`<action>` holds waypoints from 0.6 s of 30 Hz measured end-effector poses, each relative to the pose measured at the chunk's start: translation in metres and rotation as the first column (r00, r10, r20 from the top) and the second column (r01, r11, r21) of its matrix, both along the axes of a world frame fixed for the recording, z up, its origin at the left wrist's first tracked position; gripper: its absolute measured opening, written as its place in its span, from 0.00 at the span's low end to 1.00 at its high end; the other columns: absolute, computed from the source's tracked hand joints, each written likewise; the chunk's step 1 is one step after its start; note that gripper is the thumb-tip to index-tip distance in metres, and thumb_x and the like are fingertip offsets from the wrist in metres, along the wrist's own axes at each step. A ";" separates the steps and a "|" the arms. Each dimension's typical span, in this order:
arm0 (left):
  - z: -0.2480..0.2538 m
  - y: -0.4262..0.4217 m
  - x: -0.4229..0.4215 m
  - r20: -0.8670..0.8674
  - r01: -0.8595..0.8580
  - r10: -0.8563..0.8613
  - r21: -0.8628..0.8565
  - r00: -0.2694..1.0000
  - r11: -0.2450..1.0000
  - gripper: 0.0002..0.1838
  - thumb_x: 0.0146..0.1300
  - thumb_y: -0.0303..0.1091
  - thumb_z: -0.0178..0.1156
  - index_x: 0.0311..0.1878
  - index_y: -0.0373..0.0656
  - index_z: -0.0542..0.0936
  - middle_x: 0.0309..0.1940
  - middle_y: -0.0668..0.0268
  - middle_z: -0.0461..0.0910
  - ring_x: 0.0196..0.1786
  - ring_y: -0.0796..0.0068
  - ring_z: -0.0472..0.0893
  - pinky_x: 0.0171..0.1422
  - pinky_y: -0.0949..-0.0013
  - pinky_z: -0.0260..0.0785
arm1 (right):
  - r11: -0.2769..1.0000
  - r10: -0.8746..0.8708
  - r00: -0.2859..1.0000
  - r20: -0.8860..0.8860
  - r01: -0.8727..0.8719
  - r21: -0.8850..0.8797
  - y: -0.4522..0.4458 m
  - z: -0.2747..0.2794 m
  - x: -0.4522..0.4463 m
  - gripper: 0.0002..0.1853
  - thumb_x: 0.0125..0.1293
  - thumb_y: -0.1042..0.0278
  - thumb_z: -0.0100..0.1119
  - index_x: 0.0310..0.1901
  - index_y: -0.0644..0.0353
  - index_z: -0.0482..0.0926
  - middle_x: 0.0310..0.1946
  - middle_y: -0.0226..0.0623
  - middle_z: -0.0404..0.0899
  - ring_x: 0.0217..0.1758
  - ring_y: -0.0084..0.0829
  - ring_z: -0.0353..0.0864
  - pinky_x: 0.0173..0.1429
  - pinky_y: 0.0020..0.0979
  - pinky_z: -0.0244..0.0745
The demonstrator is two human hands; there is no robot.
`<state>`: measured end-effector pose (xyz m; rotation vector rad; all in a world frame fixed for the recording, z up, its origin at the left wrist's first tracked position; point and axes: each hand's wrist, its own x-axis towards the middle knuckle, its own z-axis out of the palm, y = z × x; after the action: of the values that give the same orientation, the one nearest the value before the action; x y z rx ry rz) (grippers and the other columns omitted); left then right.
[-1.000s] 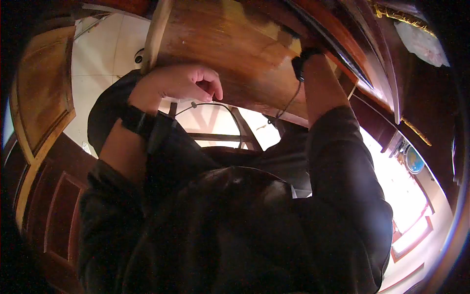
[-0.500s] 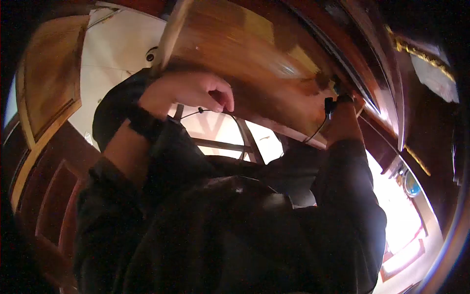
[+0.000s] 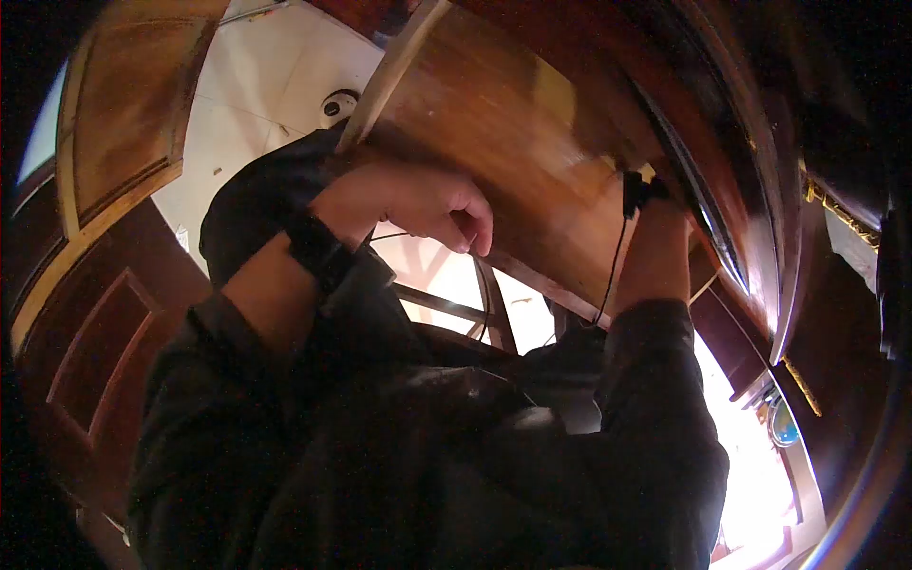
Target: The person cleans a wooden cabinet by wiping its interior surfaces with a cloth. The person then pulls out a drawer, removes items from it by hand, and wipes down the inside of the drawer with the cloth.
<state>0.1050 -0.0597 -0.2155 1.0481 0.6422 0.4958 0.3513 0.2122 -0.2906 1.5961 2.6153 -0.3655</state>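
My left hand (image 3: pixel 432 211) is bent over near the lower edge of a brown wooden panel (image 3: pixel 503 123), its fingers curled in with the tips close together. Whatever they hold, if anything, cannot be made out. A thin black cable (image 3: pixel 487 304) hangs just below these fingertips. A black band (image 3: pixel 321 252) circles my left wrist. My right hand (image 3: pixel 667 217) reaches to the right end of the panel, where shadow hides its fingers. Beside it is a small black piece (image 3: pixel 634 195), with another thin black cable (image 3: pixel 616 266) running down from it.
Dark wooden edges (image 3: pixel 750 218) curve along the right. A panelled wooden door (image 3: pixel 138 104) stands at the left. On the pale floor (image 3: pixel 275 85) lies a small round black-and-white object (image 3: pixel 338 106). Bright light enters at lower right, near a blue round object (image 3: pixel 784 423).
The camera view has shifted, so the panel and floor appear further right. My left hand appears lower and further right, still curled. My right hand stays at the panel's right end.
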 end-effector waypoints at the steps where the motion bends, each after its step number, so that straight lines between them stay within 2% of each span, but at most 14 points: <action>1: -0.001 -0.001 0.001 0.002 -0.009 0.009 -0.010 1.000 1.000 0.12 0.55 0.29 0.61 0.44 0.42 0.82 0.32 0.70 0.78 0.37 0.79 0.74 0.43 0.72 0.68 | 0.999 0.036 0.998 -0.042 -0.036 -0.002 -0.004 -0.001 -0.018 0.27 0.60 0.57 0.54 0.61 0.58 0.69 0.62 0.48 0.67 0.63 0.43 0.69 0.67 0.37 0.64; 8: 0.001 -0.001 0.001 0.026 0.000 0.000 -0.004 1.000 1.000 0.13 0.54 0.28 0.61 0.44 0.42 0.82 0.33 0.71 0.78 0.39 0.79 0.74 0.45 0.73 0.67 | 0.947 0.316 0.918 -0.241 -0.320 0.022 -0.051 -0.002 -0.141 0.26 0.60 0.58 0.54 0.60 0.59 0.70 0.62 0.47 0.68 0.63 0.42 0.69 0.68 0.36 0.63; 10: -0.003 -0.004 0.002 0.035 -0.015 0.017 -0.051 0.999 0.999 0.13 0.55 0.28 0.60 0.45 0.43 0.82 0.33 0.71 0.78 0.40 0.79 0.74 0.46 0.73 0.67 | 0.923 0.378 0.886 -0.270 -0.383 0.034 -0.067 -0.004 -0.166 0.26 0.60 0.59 0.54 0.60 0.59 0.71 0.62 0.47 0.68 0.63 0.42 0.69 0.68 0.36 0.63; 14: 0.002 -0.003 -0.001 0.026 -0.014 0.016 -0.072 1.000 0.997 0.13 0.55 0.28 0.60 0.45 0.43 0.82 0.34 0.71 0.78 0.41 0.79 0.75 0.47 0.72 0.67 | 0.858 0.507 0.811 -0.294 -0.506 0.085 -0.092 -0.005 -0.195 0.26 0.60 0.60 0.54 0.60 0.59 0.71 0.62 0.46 0.69 0.63 0.42 0.69 0.68 0.35 0.63; 18: 0.001 -0.005 0.002 0.017 -0.005 0.006 -0.074 1.000 0.997 0.13 0.55 0.29 0.60 0.45 0.43 0.82 0.35 0.70 0.79 0.42 0.78 0.75 0.47 0.72 0.67 | 0.734 0.671 0.670 -0.318 -0.662 0.155 -0.120 0.001 -0.199 0.25 0.60 0.60 0.54 0.59 0.59 0.72 0.62 0.46 0.69 0.63 0.41 0.70 0.69 0.35 0.63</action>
<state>0.1068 -0.0649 -0.2148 0.9716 0.6433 0.4822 0.1526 0.0924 -0.2900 0.4759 3.2321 -0.5984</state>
